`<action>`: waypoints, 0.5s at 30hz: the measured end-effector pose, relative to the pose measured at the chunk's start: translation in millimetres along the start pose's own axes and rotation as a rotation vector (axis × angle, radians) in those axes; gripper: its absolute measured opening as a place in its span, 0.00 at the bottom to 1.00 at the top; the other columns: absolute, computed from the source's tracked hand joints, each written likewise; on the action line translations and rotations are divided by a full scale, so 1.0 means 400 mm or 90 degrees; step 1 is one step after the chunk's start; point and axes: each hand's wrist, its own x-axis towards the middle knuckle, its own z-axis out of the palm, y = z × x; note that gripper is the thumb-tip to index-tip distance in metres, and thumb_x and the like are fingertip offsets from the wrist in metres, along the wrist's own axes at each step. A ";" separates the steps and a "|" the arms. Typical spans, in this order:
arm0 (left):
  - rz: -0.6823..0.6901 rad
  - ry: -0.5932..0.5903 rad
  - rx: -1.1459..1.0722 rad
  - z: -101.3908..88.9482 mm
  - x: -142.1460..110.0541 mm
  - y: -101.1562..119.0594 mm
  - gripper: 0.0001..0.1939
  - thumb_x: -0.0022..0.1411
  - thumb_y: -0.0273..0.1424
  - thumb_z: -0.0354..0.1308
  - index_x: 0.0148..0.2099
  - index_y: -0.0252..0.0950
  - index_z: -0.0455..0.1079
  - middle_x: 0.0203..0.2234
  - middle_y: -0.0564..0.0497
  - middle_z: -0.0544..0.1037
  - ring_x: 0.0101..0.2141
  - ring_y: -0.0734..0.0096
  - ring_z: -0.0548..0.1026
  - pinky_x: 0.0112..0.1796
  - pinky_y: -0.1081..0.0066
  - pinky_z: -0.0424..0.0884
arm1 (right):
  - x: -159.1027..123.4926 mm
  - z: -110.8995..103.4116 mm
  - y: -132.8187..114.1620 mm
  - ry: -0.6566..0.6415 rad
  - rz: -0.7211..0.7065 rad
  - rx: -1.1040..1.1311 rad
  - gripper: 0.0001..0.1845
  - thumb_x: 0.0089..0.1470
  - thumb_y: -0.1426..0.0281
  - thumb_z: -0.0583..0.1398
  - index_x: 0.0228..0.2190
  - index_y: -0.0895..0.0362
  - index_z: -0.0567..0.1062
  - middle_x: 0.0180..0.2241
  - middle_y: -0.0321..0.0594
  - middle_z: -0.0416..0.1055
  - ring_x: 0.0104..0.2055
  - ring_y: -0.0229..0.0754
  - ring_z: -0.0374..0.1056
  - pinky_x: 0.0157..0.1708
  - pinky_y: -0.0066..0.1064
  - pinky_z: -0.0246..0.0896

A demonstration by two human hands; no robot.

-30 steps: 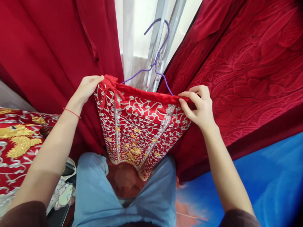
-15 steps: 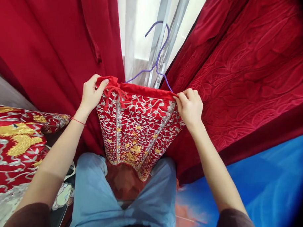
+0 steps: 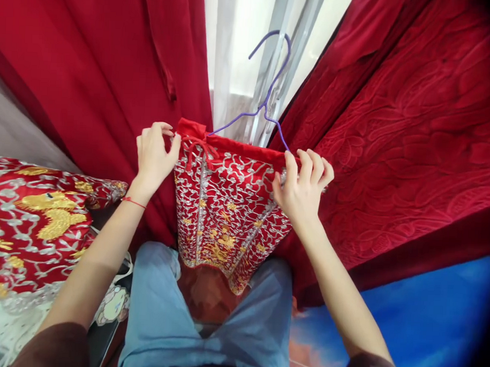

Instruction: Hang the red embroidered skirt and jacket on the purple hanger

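A red skirt [image 3: 228, 204] with silver and gold embroidery hangs from a purple wire hanger [image 3: 268, 93], its plain red waistband along the top. Red ties form a bow near the waistband's left end. Beside that end is my left hand [image 3: 155, 153], open, its thumb tip close to or touching the cloth edge. My right hand [image 3: 303, 183] lies over the right end of the waistband, fingers spread and thumb against the skirt front. It covers that corner of the cloth.
Red curtains [image 3: 100, 77] hang on the left, and a patterned red curtain [image 3: 411, 136] on the right. Metal bars [image 3: 300, 51] stand behind the hanger. More red embroidered cloth [image 3: 38, 214] lies at left. Blue trousered legs [image 3: 160, 309] are below.
My left hand has come off the waistband end, which has drawn inward. My right hand has spread its fingers and shifted over the corner. The view has shifted slightly.
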 end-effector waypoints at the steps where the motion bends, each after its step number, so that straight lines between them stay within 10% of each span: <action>1: 0.009 -0.030 0.027 -0.012 -0.011 0.010 0.14 0.65 0.41 0.55 0.48 0.38 0.68 0.42 0.42 0.77 0.50 0.49 0.71 0.56 0.50 0.62 | -0.008 0.005 -0.013 -0.006 -0.018 0.009 0.30 0.59 0.68 0.53 0.62 0.57 0.62 0.62 0.57 0.61 0.66 0.62 0.54 0.61 0.61 0.45; 8: 0.180 -0.445 0.146 -0.196 -0.054 0.029 0.14 0.68 0.41 0.48 0.43 0.40 0.72 0.41 0.46 0.78 0.44 0.58 0.75 0.50 0.59 0.68 | -0.037 0.065 -0.071 -0.031 -0.046 0.053 0.38 0.58 0.69 0.55 0.68 0.57 0.52 0.69 0.62 0.45 0.71 0.64 0.45 0.63 0.65 0.40; 15: -0.100 -0.289 0.470 -0.323 -0.119 -0.182 0.29 0.35 0.51 0.71 0.30 0.33 0.70 0.33 0.28 0.77 0.45 0.22 0.72 0.46 0.35 0.64 | -0.031 0.065 -0.234 -0.062 -0.020 0.134 0.34 0.59 0.68 0.55 0.65 0.59 0.58 0.68 0.62 0.49 0.71 0.65 0.42 0.63 0.63 0.41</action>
